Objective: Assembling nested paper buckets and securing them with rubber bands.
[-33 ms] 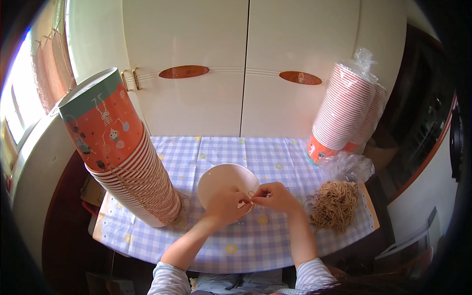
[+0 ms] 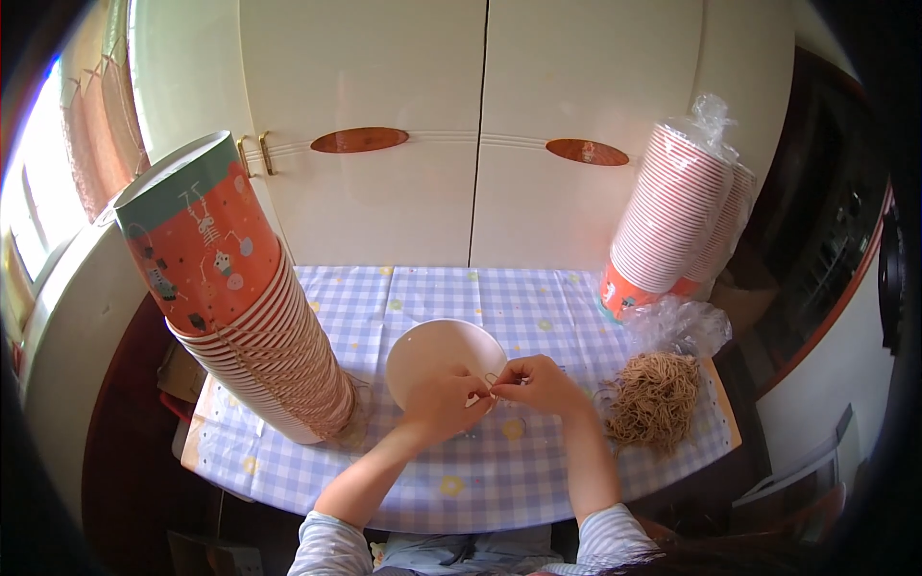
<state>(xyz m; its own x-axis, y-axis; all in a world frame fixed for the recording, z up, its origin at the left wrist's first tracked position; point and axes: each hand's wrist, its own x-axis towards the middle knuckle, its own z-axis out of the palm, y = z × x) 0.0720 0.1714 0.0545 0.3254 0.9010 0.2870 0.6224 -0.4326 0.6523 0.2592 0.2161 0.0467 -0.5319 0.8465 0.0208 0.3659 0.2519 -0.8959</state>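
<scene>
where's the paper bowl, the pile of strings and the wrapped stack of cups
paper bowl (image 2: 434, 353): head view, on its pale inside.
pile of strings (image 2: 655, 398): head view, middle of the tan tangle.
wrapped stack of cups (image 2: 672, 216): head view, on the ribbed rims.

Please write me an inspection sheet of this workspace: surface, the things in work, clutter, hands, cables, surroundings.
Surface: table with lilac checked cloth.
Job's things: white paper cup on its side, thin tan string at its rim.
Clutter: leaning stack of orange printed cups at left; wrapped stack of orange cups at right; tan string bundle; crumpled clear plastic.
Hands: left hand on the cup rim; right hand pinches the string.
Cables: nothing seen.
Surroundings: white cupboard doors; window at left.
</scene>
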